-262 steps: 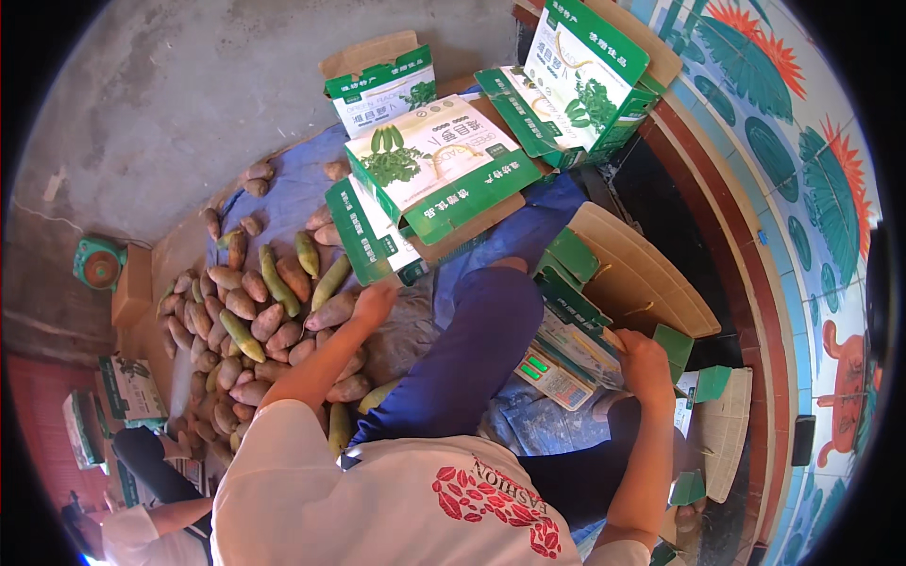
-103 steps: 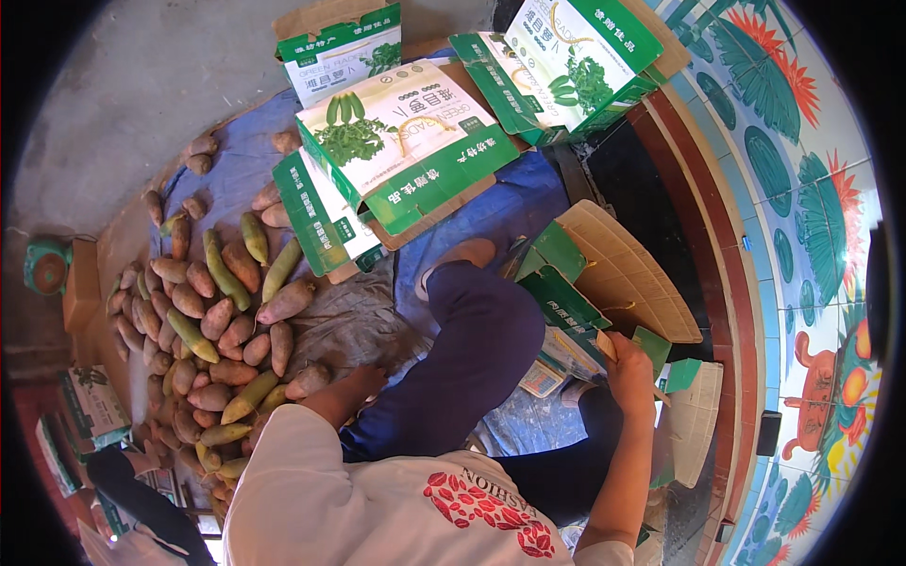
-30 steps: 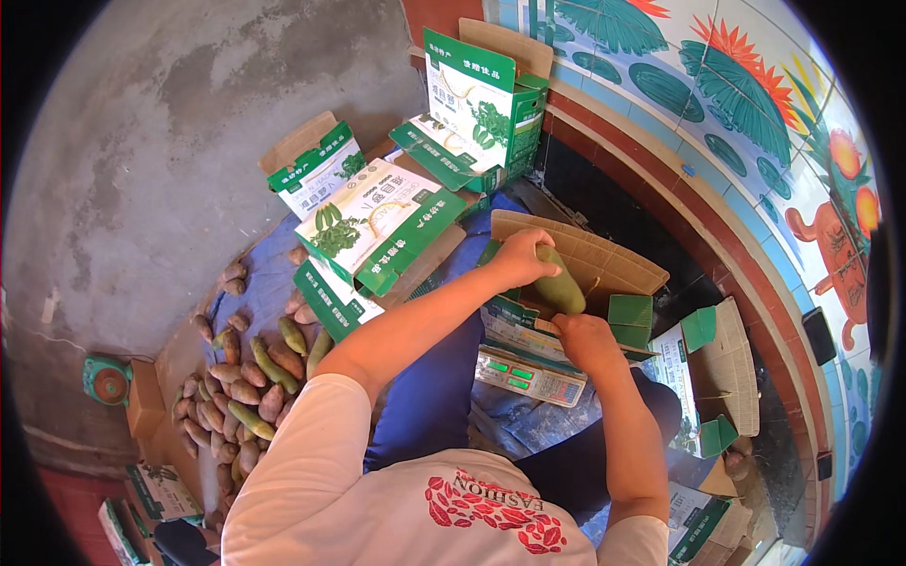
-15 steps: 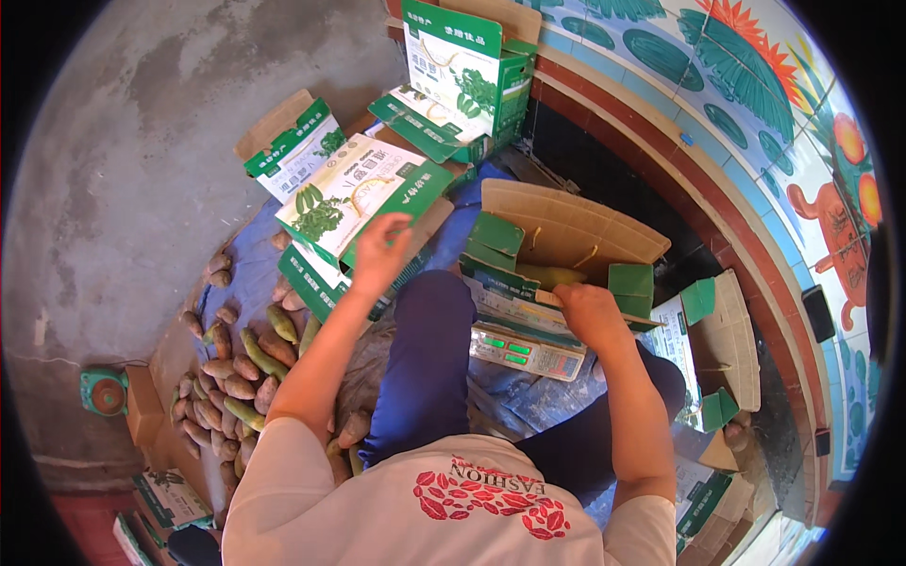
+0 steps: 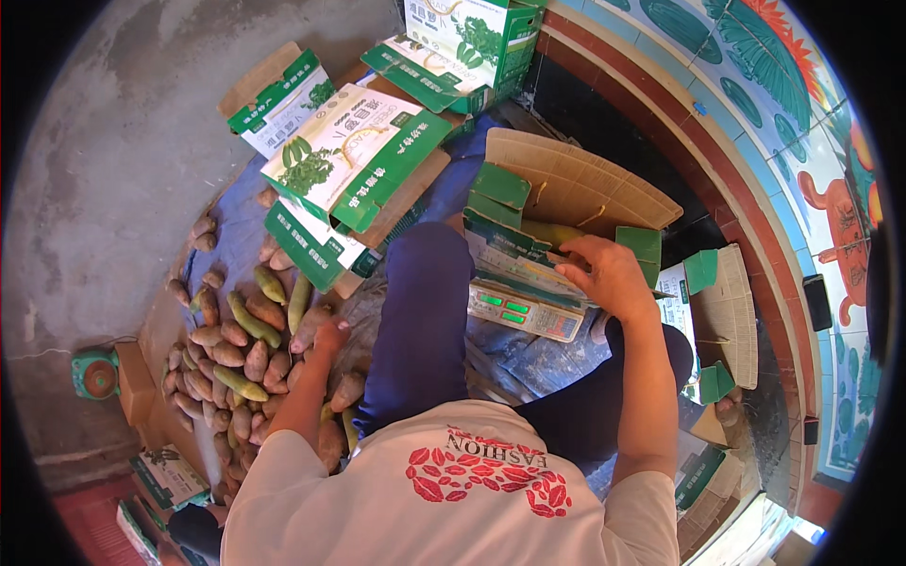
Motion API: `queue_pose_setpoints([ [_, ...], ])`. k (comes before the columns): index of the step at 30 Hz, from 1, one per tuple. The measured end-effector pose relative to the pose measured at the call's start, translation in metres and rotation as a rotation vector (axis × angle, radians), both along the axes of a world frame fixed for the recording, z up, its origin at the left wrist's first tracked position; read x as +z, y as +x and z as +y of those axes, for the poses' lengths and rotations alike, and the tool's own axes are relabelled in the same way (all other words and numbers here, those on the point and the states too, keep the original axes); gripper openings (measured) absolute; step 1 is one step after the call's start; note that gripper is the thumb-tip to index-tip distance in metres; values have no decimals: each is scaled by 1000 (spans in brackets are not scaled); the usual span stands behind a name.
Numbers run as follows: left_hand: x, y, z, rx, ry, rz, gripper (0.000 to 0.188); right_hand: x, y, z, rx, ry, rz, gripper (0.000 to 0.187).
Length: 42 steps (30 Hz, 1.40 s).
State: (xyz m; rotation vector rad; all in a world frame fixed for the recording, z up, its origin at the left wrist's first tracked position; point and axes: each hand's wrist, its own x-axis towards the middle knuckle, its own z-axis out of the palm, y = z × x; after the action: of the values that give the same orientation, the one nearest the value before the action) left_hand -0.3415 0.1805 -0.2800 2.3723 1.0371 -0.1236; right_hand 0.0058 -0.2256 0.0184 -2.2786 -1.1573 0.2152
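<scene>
My left hand (image 5: 330, 338) is down at the right side of a pile of sweet potatoes (image 5: 226, 354). It is against one reddish sweet potato (image 5: 307, 327); its fingers are mostly hidden, so a grip cannot be made out. At the front rim of an open green-and-white carton (image 5: 514, 253), my right hand (image 5: 612, 274) has thumb and fingers apart, with nothing seen between them. A long green radish (image 5: 552, 233) lies inside the carton. Beneath the carton is a digital scale (image 5: 528, 313) with lit green displays.
Several green radishes (image 5: 253, 319) lie among the sweet potatoes on a blue sheet (image 5: 222, 255). Green-and-white cartons (image 5: 354, 156) are stacked ahead on the left. Another open carton (image 5: 727, 316) stands to the right, before a tiled wall (image 5: 835, 212). My knee (image 5: 429, 274) rises between pile and scale.
My left hand has dropped from beside the stacked carton to the sweet potatoes. My right hand has loosened from its pinch at the carton's rim, and its fingers have spread.
</scene>
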Motion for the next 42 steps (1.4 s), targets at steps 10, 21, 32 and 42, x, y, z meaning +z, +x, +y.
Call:
queue_pose_setpoints([
  [10, -30, -55, -26, 22, -152, 384, 30, -2, 2, -2, -118, 210, -156, 17],
  [21, -38, -95, -27, -6, -155, 602, 32, -9, -1, 3, -56, 153, -46, 21],
  [32, -37, -124, -60, 240, -314, 612, 63, -12, 0, 3, -62, -1, 21, 28],
  [42, -21, -139, -96, 300, -391, 786, 78, -20, 1, 5, -74, -20, 40, 36],
])
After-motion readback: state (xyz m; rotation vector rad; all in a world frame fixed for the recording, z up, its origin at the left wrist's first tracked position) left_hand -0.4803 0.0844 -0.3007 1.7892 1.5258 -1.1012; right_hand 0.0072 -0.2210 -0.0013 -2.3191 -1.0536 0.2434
